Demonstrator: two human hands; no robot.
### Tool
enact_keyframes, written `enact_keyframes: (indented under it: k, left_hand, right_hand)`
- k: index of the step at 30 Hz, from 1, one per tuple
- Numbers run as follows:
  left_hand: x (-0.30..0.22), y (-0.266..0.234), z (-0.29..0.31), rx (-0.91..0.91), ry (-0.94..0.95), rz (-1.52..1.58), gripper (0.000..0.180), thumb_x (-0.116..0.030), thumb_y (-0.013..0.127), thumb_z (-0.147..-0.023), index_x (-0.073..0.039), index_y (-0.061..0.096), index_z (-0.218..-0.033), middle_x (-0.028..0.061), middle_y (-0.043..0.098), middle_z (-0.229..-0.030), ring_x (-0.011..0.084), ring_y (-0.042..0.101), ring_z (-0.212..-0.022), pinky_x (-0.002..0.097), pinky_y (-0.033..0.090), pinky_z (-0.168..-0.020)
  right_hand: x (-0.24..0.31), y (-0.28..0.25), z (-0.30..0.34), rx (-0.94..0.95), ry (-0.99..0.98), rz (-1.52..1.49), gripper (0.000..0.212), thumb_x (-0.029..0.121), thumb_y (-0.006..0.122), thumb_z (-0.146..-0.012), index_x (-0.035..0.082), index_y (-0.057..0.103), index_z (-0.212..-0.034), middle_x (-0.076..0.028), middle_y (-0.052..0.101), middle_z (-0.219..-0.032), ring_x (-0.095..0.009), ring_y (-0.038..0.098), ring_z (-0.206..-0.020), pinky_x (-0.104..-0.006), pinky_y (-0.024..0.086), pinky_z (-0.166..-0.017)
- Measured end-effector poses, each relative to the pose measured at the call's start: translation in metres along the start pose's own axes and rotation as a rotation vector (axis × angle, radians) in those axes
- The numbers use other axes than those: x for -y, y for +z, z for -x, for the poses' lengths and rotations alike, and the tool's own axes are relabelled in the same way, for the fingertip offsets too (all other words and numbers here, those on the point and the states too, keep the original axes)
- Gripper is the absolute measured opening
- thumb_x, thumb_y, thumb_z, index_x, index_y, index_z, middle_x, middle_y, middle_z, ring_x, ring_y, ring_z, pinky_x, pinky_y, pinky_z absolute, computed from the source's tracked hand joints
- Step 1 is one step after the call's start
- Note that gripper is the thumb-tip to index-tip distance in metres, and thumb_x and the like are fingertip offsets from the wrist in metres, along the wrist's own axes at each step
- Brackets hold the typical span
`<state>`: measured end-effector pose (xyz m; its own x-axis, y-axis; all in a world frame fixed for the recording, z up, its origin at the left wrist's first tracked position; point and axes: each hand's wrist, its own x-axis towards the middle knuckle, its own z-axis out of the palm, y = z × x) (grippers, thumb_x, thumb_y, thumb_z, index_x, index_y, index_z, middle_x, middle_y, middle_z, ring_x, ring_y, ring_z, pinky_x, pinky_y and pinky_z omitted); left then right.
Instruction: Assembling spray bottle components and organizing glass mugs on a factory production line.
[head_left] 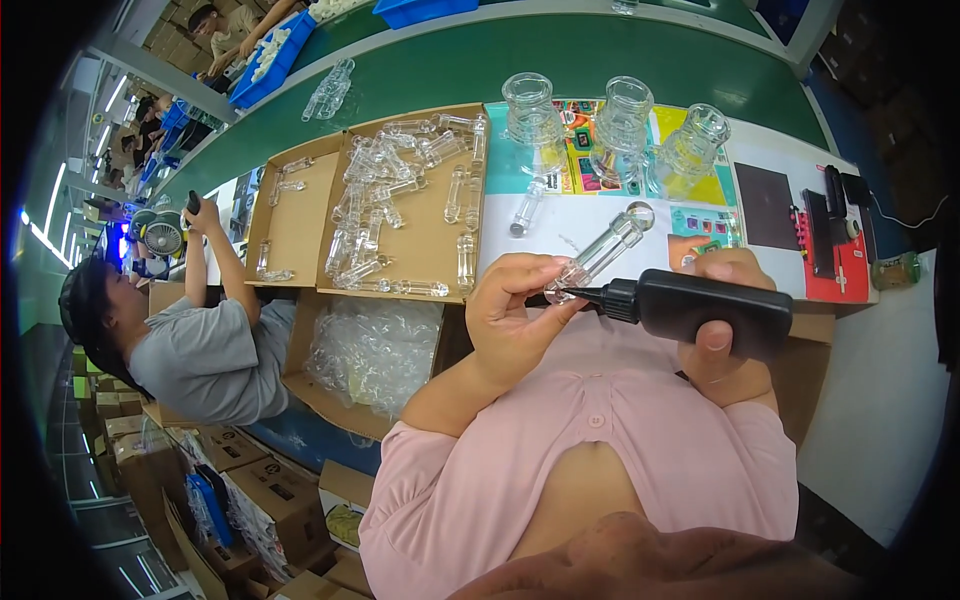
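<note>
My left hand (515, 305) pinches a clear glass tube (605, 248) with a round ball end, tilted up and to the right. In my right hand (728, 350) lies a black squeeze bottle (712, 312), held on its side. Its thin pointed nozzle (585, 293) meets the lower end of the tube, close to my left fingertips; whether any liquid comes out I cannot tell. Beyond my hands, three clear glass vessels (622, 128) stand in a row on the printed sheets. Another small glass piece (527, 208) lies to their left.
Left of my hands, a shallow cardboard tray (335, 200) holds many clear glass tubes. Below it sits a carton with clear plastic bags (370, 350). On the right lie a phone (818, 235) and a jar (893, 270). A co-worker in grey (215, 355) sits at the left.
</note>
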<state>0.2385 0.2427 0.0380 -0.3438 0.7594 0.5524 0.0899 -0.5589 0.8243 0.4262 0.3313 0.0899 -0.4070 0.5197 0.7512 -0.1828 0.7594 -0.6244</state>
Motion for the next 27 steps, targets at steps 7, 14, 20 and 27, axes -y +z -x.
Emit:
enact_keyframes:
  k: [7, 14, 20, 27]
  left_hand:
    - [0.0, -0.001, 0.001, 0.008, 0.029, -0.03, 0.037, 0.01, 0.069, -0.067, 0.001, 0.051, -0.098, 0.0154, 0.053, -0.103, 0.0226, 0.055, -0.097, 0.0309, 0.045, -0.084]
    - [-0.002, -0.002, -0.001, 0.016, 0.104, -0.129, 0.038, 0.01, 0.07, -0.065, 0.0, 0.053, -0.098, 0.0155, 0.054, -0.101, 0.0226, 0.056, -0.094, 0.0302, 0.046, -0.081]
    - [-0.008, -0.003, -0.005, 0.044, 0.196, -0.314, 0.041, 0.01, 0.072, -0.061, -0.001, 0.055, -0.098, 0.0162, 0.058, -0.098, 0.0224, 0.058, -0.088, 0.0298, 0.048, -0.077]
    - [-0.014, -0.001, -0.008, 0.018, 0.259, -0.448, 0.04, 0.01, 0.074, -0.056, 0.0, 0.061, -0.093, 0.0142, 0.061, -0.093, 0.0223, 0.062, -0.08, 0.0262, 0.052, -0.067]
  right_hand:
    - [0.006, 0.002, -0.002, 0.09, -0.134, -0.015, 0.04, 0.026, 0.054, -0.086, 0.001, 0.041, -0.114, -0.012, 0.06, -0.082, -0.022, 0.06, -0.071, -0.033, 0.044, -0.064]
    - [0.007, 0.001, 0.001, 0.004, 0.024, -0.015, 0.039, 0.03, 0.054, -0.086, 0.001, 0.045, -0.111, -0.013, 0.057, -0.088, -0.022, 0.057, -0.076, -0.0306, 0.044, -0.07]
    - [0.004, 0.014, 0.0, -0.177, 0.282, -0.173, 0.048, 0.043, 0.054, -0.084, 0.0, 0.044, -0.103, -0.011, 0.05, -0.089, -0.017, 0.05, -0.077, -0.0276, 0.044, -0.069]
    - [-0.002, 0.003, 0.003, -0.107, 0.197, -0.241, 0.039, 0.027, 0.055, -0.085, -0.004, 0.046, -0.107, -0.014, 0.053, -0.094, -0.019, 0.053, -0.08, -0.0286, 0.044, -0.069]
